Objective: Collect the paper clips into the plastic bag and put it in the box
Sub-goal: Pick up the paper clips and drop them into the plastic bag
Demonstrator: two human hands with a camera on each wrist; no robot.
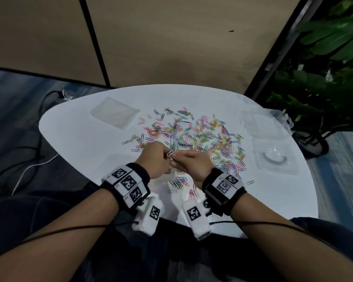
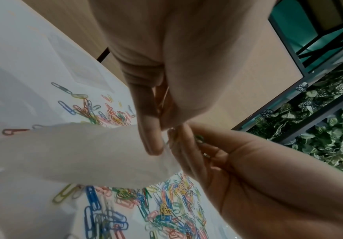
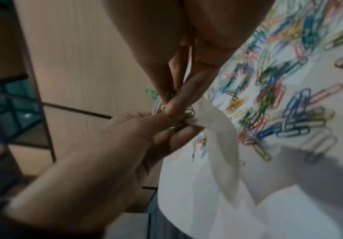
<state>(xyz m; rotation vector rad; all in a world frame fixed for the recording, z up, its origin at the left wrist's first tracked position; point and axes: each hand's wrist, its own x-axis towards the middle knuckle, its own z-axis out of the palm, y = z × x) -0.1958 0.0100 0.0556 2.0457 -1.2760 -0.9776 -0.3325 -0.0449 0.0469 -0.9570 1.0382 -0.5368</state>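
Many coloured paper clips (image 1: 193, 137) lie scattered over the white table (image 1: 86, 139). My left hand (image 1: 166, 160) pinches the mouth of a translucent plastic bag (image 2: 80, 153), which hangs down to the table below the hands. My right hand (image 1: 176, 159) meets it fingertip to fingertip and pinches a small bunch of clips (image 3: 156, 101) at the bag's mouth (image 3: 199, 116). A white clip (image 1: 170, 153) sticks up between the two hands. The clear plastic box (image 1: 275, 157) stands open at the right edge of the table.
A second flat plastic bag (image 1: 114, 115) lies at the far left of the table. A clear lid (image 1: 261, 123) lies behind the box. Cables (image 1: 29, 159) run across the floor on the left, and a potted plant (image 1: 324, 88) stands at the right.
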